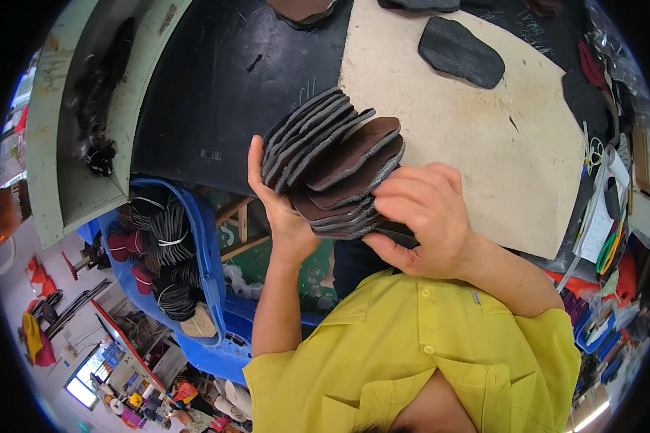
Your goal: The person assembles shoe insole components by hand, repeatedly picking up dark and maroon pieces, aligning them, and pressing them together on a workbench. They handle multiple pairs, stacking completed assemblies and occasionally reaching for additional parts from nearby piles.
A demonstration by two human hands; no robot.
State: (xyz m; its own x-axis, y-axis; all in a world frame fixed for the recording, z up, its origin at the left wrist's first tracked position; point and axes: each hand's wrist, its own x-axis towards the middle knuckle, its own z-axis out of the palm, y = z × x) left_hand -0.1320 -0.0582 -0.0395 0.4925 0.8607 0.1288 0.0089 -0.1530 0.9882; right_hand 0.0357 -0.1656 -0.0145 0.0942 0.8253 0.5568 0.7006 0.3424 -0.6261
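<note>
Between my two hands is a thick stack of dark, rounded padded pieces (307, 141), grey-black on the edges with brown faces showing where they fan apart. My left hand (285, 216) cups the stack from its left side and below. With bent fingers and thumb, my right hand (430, 220) grips the lower right edges of the pieces. The stack is held above the near edge of the table. On the beige board (477, 151) beyond lies a single black oval piece (461, 52), apart from both hands.
A black table top (217, 86) spreads on the left, bordered by a pale green metal trough (50, 144). Below it stands a blue bin (213, 289) with several tied bundles (172, 234). More dark pieces (303, 9) lie at the far edge. Papers and cords (598, 209) crowd the right.
</note>
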